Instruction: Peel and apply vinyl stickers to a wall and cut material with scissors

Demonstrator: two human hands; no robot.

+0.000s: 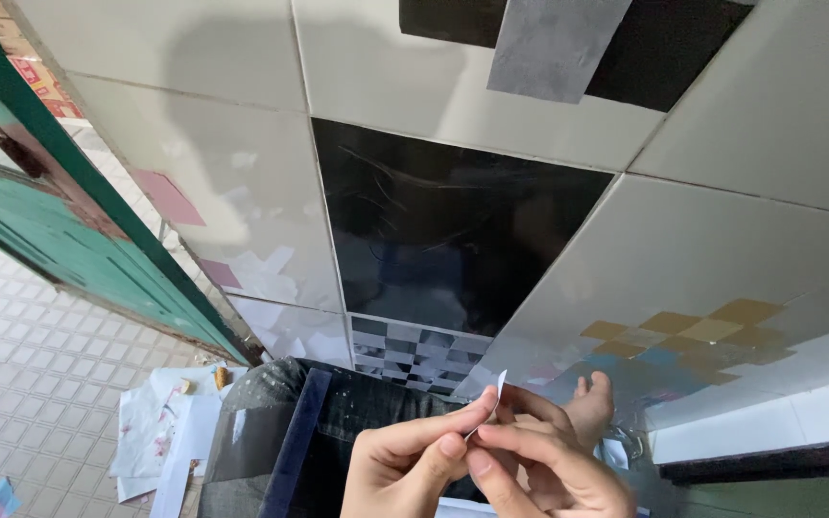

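Both hands meet low in the view and pinch one small white slip (493,401) between them. The left hand (405,460) grips it with thumb and forefinger; the right hand (549,470) closes on its lower edge from the other side, fingertips touching the left's. The slip stands nearly upright, and it may be a sticker backing, though it is too small to tell. Under the hands lies a knee in dark jeans (338,422), with a dark blue strip (301,432) across it, and a bare foot (592,408) shows just behind. Beyond stretches a floor of pale tiles (722,249) with a black tile (453,230), a small checkered patch (414,355) and gold squares (693,331). At left stands a green door (69,240), with paper scraps (160,432) near it.
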